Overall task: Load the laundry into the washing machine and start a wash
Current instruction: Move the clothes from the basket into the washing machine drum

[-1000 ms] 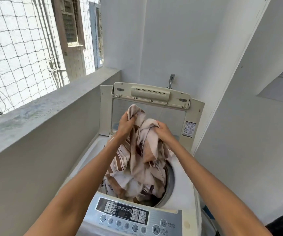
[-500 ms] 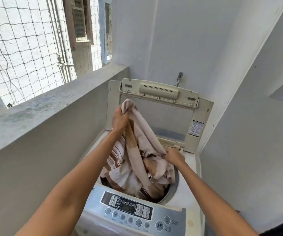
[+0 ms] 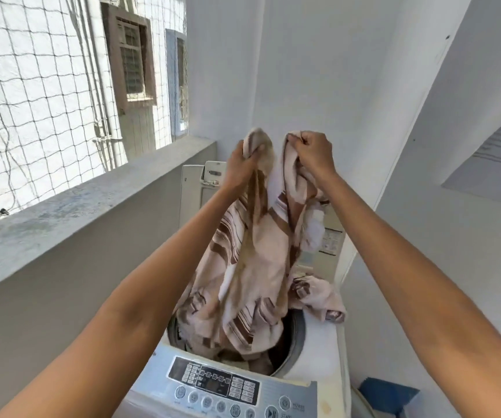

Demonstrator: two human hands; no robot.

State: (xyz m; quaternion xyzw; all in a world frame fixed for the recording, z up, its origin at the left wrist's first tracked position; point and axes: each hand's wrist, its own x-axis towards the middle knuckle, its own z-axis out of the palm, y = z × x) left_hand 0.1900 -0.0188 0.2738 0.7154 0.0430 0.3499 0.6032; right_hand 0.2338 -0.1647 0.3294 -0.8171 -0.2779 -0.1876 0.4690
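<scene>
Laundry, a beige cloth [image 3: 261,267] with brown stripes, is hanging in the middle of the frame above the open drum [image 3: 296,333] of a top-loading washing machine [image 3: 315,354]. Its upper edge is bunching between two raised hands, while its lower folds are trailing down into the drum. One fold is spilling over the drum's right rim and lying on the machine's white top.

At upper centre, the left hand [image 3: 241,167] is gripping one bunched corner of the cloth, fingers curling round the fabric. Just to its right, the right hand [image 3: 312,152] is closing into a fist round a second corner, knuckles facing the camera. The two hands are sitting near each other at about the same height, with a short dip of cloth between them. Both bare forearms are reaching up from the lower corners of the frame.

Behind the cloth, the machine's lid [image 3: 193,200] is standing upright against the white wall. At the bottom centre, a grey control panel [image 3: 213,384] with a dark display and a row of round buttons is facing the camera. A concrete ledge [image 3: 92,203] is running along the left, with netting [image 3: 41,95] above it. A blue object [image 3: 387,393] is showing at lower right, beside the machine.
</scene>
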